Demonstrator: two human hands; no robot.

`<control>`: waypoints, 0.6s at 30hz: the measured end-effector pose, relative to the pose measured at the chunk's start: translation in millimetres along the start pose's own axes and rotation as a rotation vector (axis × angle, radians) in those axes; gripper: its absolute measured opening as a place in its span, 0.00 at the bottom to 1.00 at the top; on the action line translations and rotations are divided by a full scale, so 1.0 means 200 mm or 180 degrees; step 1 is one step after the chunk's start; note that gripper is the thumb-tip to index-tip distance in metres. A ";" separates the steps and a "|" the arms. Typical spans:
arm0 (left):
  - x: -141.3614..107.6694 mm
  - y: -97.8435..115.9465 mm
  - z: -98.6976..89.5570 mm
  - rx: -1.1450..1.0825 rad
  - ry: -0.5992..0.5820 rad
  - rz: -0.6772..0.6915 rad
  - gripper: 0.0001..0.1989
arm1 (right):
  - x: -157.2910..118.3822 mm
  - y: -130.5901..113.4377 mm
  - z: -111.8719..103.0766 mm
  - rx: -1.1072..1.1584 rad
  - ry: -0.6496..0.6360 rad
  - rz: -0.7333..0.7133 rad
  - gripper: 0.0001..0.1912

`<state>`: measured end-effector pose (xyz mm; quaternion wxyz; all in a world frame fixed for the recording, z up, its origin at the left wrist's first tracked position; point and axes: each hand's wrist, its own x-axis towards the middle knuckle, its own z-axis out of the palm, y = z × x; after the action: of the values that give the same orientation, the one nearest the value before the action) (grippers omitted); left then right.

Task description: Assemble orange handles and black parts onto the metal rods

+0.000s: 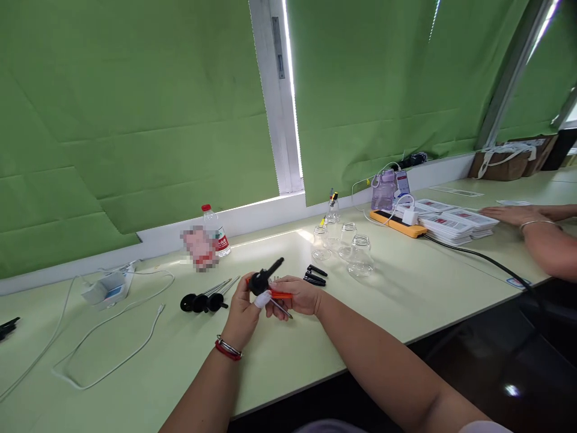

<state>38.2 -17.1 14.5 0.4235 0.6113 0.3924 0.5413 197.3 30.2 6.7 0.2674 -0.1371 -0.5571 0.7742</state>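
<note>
Near the table's front edge, my left hand [246,313] is closed on a black round part [260,282] with a stem pointing up to the right. White wrapping covers one of its digits. My right hand [300,294] touches it from the right, fingers closed on an orange strip-like piece [282,295]. A thin metal rod [282,308] slants down below the hands. Several black discs with metal rods [201,302] lie left of my left hand. Behind my right hand are small black pieces [315,276], and beyond them several clear jars [360,255].
A red-capped bottle [222,234] stands by the wall. White cables [130,307] and a white power strip [110,287] lie at left. An orange power strip [399,224], a purple bottle [383,191] and paper stacks [446,225] are at right. Another person's arm [547,231] rests farther right.
</note>
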 end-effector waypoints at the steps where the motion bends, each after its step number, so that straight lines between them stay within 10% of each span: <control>1: 0.01 -0.01 -0.01 0.0044 0.0192 0.0137 0.21 | 0.00 -0.01 0.00 -0.0046 0.0140 -0.0014 0.21; 11: 0.07 -0.09 -0.07 0.0075 0.0297 -0.0141 0.29 | -0.01 -0.04 -0.04 -0.0148 0.1123 0.0082 0.20; 18: 0.09 -0.10 -0.11 0.0115 0.1017 -0.0527 0.25 | 0.03 -0.12 -0.22 -0.0303 0.3037 -0.0350 0.21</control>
<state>17.7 8.7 2.8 0.3879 0.4906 0.5133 0.5877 221.5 74.1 14.9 0.5270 -0.4594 -0.4135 0.5832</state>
